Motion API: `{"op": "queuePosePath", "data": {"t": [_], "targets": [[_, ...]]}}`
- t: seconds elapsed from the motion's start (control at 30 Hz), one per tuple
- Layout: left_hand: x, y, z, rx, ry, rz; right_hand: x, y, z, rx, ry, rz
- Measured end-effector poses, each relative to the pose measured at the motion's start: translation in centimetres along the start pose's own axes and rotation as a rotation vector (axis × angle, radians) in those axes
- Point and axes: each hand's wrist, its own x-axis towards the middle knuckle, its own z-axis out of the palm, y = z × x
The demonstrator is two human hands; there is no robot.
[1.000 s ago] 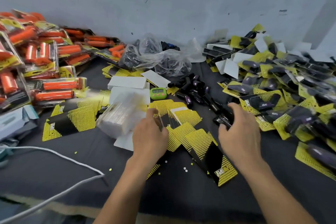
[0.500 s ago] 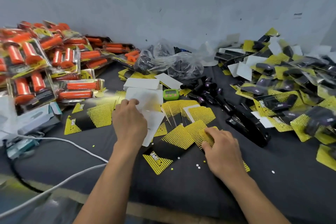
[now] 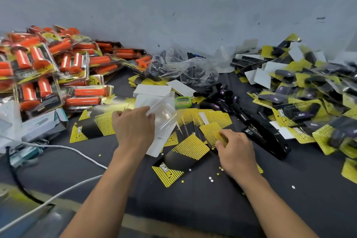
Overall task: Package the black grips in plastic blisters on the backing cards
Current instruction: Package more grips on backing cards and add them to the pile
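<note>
- Two jobs are split between the hands, which reach out over the dark grey cloth-covered table (image 3: 289, 199) so that blister and card can meet in the middle.
- Nearest lies a loose yellow-and-black printed card (image 3: 179, 162), flat and face up between the two forearms, likely where the pack gets assembled.
- The right hand (image 3: 236, 152) has its fingers bent down onto a fanned yellow-dotted backing card (image 3: 212, 133). The tips pinch at its edge, seemingly to peel one off the spread. Whether the card is lifted I cannot tell.
- The left hand (image 3: 133, 127) pinches a clear moulded plastic blister (image 3: 166, 110) by one edge between thumb and curled fingers. It holds the blister tilted off the table, which leaves the cavity free to take a grip.
- Just beyond the right hand lies a long black stapler (image 3: 266, 135), within easy reach and probably meant for fastening.
- The loose black cylindrical rubber grips (image 3: 218, 96) lie heaped past the cards, beside a small green digital timer (image 3: 183, 102). Neither hand touches them, so no grip is in the blister yet.
- Farther back sits a crumpled clear plastic bag (image 3: 183, 67) holding dark pieces.
- Finished black-grip packs (image 3: 309, 98) pile up on the right and orange-grip packs (image 3: 48, 71) on the left, apparently kept out of the working middle.
</note>
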Motion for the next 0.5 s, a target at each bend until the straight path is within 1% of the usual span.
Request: {"op": "queuePosePath", "data": {"t": [0.1,0.23,0.4,0.5], "targets": [[-0.4,0.0,0.3,-0.079,0.038,0.011,0.0,0.2,0.1,0.01,0.001,-0.005],[-0.9,-0.1,0.9,-0.237,0.084,-0.041,0.2,0.5,0.2,0.048,0.001,0.0],[-0.5,-0.7,1.2,-0.204,0.067,-0.013,0.4,0.9,0.4,0.074,0.015,0.003],[0.0,-0.9,1.0,-0.145,0.017,-0.028,0.5,1.1,0.4,0.079,0.017,0.009]]}}
